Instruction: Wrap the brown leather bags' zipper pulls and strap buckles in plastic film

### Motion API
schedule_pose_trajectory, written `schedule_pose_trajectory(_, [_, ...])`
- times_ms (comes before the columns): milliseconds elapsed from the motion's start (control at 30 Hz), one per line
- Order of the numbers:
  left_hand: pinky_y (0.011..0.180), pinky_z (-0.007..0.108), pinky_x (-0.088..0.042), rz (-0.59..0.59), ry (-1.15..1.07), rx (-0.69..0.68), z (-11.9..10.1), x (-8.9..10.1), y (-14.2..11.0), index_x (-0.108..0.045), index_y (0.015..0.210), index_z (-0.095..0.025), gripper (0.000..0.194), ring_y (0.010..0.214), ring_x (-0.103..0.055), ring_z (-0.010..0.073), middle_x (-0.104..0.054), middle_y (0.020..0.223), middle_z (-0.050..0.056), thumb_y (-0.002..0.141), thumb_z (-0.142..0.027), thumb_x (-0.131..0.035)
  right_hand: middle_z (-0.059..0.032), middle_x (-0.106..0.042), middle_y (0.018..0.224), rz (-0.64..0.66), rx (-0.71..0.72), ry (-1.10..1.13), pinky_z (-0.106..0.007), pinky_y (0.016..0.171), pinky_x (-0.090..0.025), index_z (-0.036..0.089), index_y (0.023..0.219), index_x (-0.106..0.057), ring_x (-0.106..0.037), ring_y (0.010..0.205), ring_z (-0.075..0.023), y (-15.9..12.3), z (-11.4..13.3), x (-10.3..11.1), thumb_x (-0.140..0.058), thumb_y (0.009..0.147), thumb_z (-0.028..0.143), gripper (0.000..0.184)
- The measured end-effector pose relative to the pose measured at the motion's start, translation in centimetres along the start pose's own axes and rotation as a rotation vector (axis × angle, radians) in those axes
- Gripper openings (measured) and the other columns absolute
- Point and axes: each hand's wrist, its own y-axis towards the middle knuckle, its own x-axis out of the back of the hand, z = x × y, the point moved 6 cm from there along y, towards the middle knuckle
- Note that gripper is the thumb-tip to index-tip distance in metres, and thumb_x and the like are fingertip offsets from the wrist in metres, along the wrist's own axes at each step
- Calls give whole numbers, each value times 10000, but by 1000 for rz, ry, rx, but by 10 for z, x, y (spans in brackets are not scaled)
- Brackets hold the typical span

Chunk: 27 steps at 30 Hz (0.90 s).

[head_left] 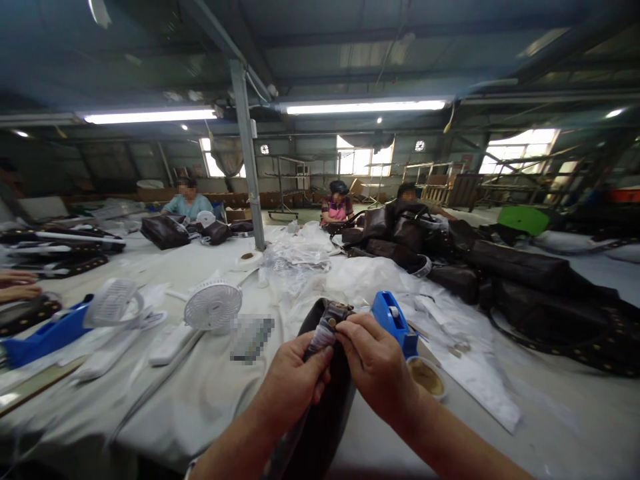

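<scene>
A dark brown leather bag (pixel 327 427) stands at the table edge in front of me. My left hand (pixel 295 377) is closed around its strap (pixel 321 339), which is wrapped in clear plastic near the top. The strap's end, with a round metal stud (pixel 332 322), lies between my hands. Beside that stud, the fingertips of my right hand (pixel 377 360) are pinched together at the strap's edge; whether they hold the strap or a small part is hidden. Just beyond my right hand sits a blue tape dispenser (pixel 393 320), with a small tub of tan paste (pixel 426 377) near my right wrist.
Dark bags (pixel 515 267) are heaped at the right. Clear plastic wrapping (pixel 300 257) covers the middle. To the left are a white fan (pixel 213 305), another blue tape dispenser (pixel 45 337) and another person's hands (pixel 19 287). Several people sit across the table by a metal post (pixel 247 153).
</scene>
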Motion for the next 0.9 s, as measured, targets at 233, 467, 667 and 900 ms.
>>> schedule_pose_trajectory(233, [376,174,-325,13,120,-44,-6,-1,-9,-565,838,-180,186,386,-445,62,-567,583,-48,925,-342,-536,-59,-587,799,195,-91,-215,-313,679,-463,186,816,-584,-580,738,-198,12,1,-4,-456,961,109,208])
schedule_pose_trajectory(467, [358,172,-332,89,113,4,-13,-3,-14,-506,844,-205,185,376,-464,81,-558,558,-56,926,-370,-522,-55,-553,776,154,82,-343,-314,635,-394,201,816,-540,-505,692,-197,16,15,-4,-401,971,97,233])
schedule_pose_trajectory(667, [312,164,-260,224,76,132,-4,-17,-28,-499,836,-222,149,333,-401,79,-513,505,-74,892,-352,-544,-30,-523,776,-123,-94,-277,-320,681,-421,213,816,-519,-511,733,-196,40,-8,25,-458,963,147,172])
schedule_pose_trajectory(900, [334,175,-314,55,81,71,-5,-6,-26,-473,820,-223,152,354,-437,91,-514,524,-71,908,-344,-503,-25,-612,841,119,-142,26,-289,722,-464,204,902,-640,-583,785,-167,29,-4,20,-513,987,194,153])
